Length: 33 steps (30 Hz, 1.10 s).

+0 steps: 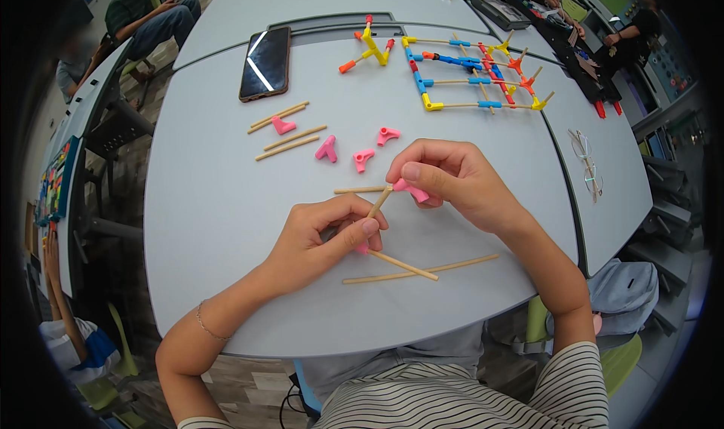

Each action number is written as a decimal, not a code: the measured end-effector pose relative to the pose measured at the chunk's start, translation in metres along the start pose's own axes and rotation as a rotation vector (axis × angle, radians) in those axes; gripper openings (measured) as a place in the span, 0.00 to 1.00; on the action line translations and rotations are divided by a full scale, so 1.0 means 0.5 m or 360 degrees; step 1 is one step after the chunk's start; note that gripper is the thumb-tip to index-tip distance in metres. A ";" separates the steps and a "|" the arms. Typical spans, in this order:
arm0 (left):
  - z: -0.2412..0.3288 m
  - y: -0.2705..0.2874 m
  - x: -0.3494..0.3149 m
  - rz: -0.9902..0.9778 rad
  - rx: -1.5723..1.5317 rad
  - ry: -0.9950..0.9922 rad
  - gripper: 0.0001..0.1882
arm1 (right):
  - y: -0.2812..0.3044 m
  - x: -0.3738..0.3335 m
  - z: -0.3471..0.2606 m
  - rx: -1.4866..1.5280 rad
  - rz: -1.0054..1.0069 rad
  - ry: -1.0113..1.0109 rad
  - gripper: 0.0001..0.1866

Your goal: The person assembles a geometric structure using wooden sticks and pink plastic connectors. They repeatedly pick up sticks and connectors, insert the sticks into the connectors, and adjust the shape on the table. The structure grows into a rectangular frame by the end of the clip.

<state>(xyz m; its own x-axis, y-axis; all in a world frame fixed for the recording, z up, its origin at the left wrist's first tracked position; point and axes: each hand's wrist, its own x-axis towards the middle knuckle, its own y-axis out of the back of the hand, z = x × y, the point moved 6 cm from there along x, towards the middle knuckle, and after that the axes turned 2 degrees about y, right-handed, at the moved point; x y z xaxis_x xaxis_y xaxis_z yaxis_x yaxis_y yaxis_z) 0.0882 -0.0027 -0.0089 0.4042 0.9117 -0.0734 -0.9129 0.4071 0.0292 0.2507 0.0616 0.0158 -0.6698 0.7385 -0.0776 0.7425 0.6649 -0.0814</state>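
Note:
My left hand (328, 236) pinches a short wooden stick (379, 202) near its lower end. Under those fingers shows a bit of pink connector, from which another wooden stick (403, 264) runs down to the right. Between thumb and fingers, my right hand (452, 180) grips a pink connector (413, 190) at the upper end of the short stick; whether the stick sits inside it I cannot tell. One more stick (358, 190) lies behind the hands. A long loose stick (460, 264) rests on the table nearer to me, crossing the one from my left hand.
Loose pink connectors (363, 159) and several wooden sticks (290, 144) lie beyond my hands. Farther off are a phone (265, 63), a small yellow-and-orange connector piece (369, 48) and a colourful stick frame (471, 82). Glasses (586, 165) rest at the right. Other people sit at nearby tables.

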 end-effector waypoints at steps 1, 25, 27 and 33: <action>-0.001 0.000 0.000 0.0001 0.0013 -0.0001 0.11 | 0.001 0.000 0.004 0.0018 -0.0023 -0.0022 0.16; 0.001 0.000 0.001 0.0042 0.0169 -0.0047 0.11 | 0.016 -0.010 -0.024 0.0168 0.0192 0.0182 0.13; 0.002 -0.001 0.000 0.0079 0.0155 -0.0039 0.11 | 0.012 -0.012 -0.029 0.0134 0.0213 0.0214 0.13; 0.009 0.000 -0.002 0.0157 0.0229 -0.0134 0.10 | -0.005 -0.018 -0.039 -0.0129 0.0288 0.0212 0.11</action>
<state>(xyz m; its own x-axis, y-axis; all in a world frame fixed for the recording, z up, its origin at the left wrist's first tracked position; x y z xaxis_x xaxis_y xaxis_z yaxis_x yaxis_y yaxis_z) 0.0880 -0.0036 -0.0044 0.3218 0.9466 0.0205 -0.9334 0.3136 0.1745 0.2552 0.0555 0.0361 -0.5229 0.8511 0.0482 0.8521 0.5234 0.0025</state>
